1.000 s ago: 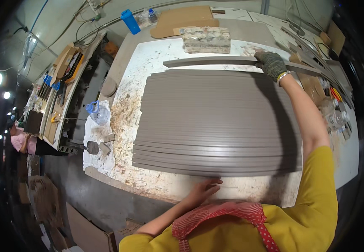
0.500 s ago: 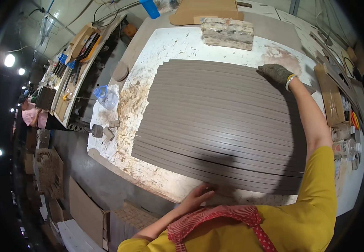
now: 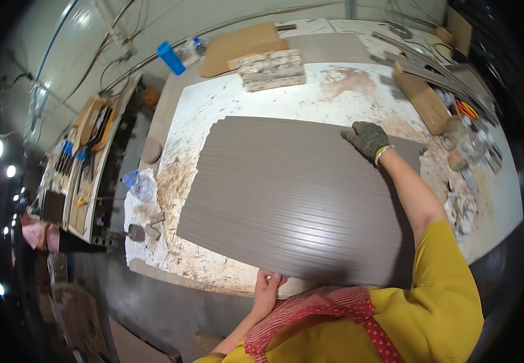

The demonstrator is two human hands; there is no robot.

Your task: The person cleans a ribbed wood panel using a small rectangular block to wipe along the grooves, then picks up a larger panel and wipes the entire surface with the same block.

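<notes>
Many long, flat grey strips (image 3: 274, 181) lie side by side on a white, brown-stained board (image 3: 183, 127), forming a wide sheet with a stepped left end. My right hand (image 3: 367, 142), in a dark grey-green glove, is at the far right edge of the sheet. Its thumb rests on top and its fingers bend over the far edge. My bare left hand (image 3: 266, 287) is at the near edge, close to my red apron, with curled fingers against the nearest strips. Part of its fingertips is hidden.
A stained, wrapped block (image 3: 272, 71) and brown cardboard (image 3: 240, 48) lie beyond the sheet. At the left are a clear blue-topped bottle (image 3: 141, 184) and small grey pieces (image 3: 152, 231). Plastic bottles (image 3: 470, 150) and boards stand right. A person in pink (image 3: 35, 233) is far left.
The strips have come nearer to my body, and the gaps between the near ones have closed. My left hand has gone from loosely spread to curled at the near edge. The view has shifted.
</notes>
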